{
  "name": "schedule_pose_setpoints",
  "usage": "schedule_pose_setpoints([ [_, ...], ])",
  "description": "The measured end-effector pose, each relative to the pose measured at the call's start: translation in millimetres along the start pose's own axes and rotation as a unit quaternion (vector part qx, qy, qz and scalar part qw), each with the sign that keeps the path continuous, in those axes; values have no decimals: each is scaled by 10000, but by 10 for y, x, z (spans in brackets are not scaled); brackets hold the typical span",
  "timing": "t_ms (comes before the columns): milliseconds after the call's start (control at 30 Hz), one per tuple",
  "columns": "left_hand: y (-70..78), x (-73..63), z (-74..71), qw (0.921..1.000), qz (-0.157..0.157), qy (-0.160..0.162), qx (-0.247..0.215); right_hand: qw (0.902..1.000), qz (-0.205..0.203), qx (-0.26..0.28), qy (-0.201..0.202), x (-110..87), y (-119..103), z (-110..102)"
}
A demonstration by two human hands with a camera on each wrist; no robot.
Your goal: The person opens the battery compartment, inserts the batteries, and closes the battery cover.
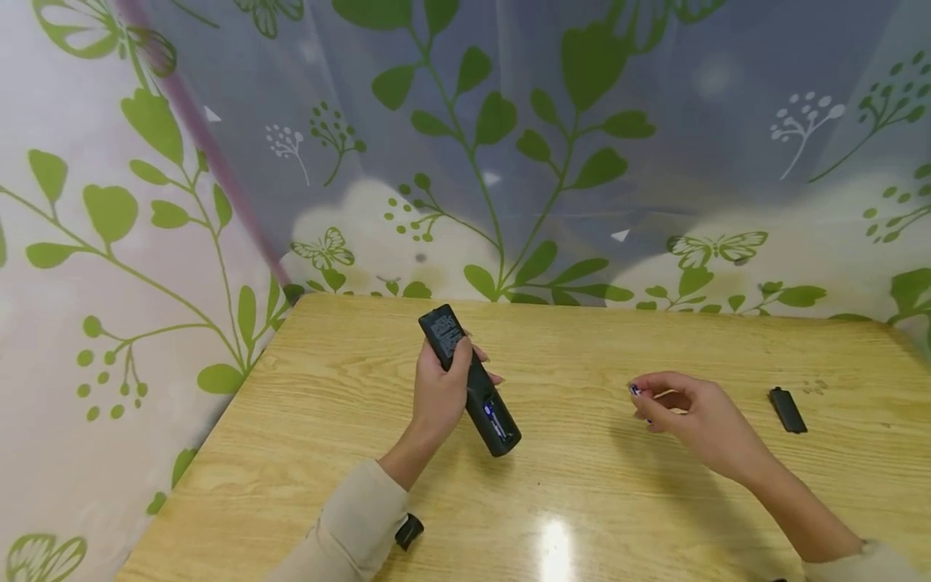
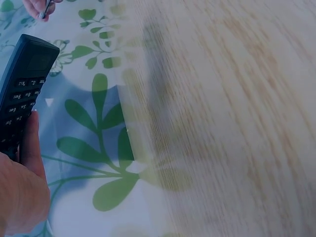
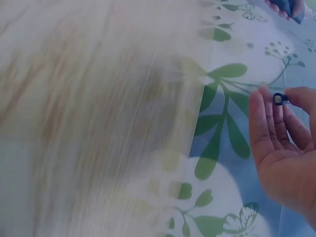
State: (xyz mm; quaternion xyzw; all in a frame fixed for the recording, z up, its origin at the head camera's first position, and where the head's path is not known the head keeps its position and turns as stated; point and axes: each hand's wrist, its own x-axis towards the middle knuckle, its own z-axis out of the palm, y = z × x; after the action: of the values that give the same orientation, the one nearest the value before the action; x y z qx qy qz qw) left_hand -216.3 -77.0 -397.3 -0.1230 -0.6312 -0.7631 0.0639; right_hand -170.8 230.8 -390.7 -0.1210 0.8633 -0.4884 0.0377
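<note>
Your left hand [image 1: 439,390] grips oblong black plastic handset [image 1: 478,390]; right hand [image 1: 697,416], well apart, pinches blue, probably metal cylinder [image 3: 278,99]; yellow-wood tabletop edge [image 1: 553,312] beyond.

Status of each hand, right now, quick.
Left hand: closed around the black handset, its battery compartment uncovered.
Right hand: pinching a small battery between thumb and fingers.
</note>
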Motion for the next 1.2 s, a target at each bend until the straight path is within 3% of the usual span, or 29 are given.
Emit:
schedule_pose_setpoints([
  [167, -1, 7, 15, 10000, 10, -15, -35, 9987, -109, 486, -138, 40, -44, 173],
  [533, -27, 12, 39, 10000, 14, -70, -26, 9891, 67, 1388, -497, 100, -339, 493],
  [933, -24, 8, 54, 9999, -32, -35, -109, 9953, -86, 953, -127, 153, -565, 897],
  [1200, -20, 12, 51, 9999, -2, -15, -113, 9980, 48, 574, 263, 161, -649, 1093],
])
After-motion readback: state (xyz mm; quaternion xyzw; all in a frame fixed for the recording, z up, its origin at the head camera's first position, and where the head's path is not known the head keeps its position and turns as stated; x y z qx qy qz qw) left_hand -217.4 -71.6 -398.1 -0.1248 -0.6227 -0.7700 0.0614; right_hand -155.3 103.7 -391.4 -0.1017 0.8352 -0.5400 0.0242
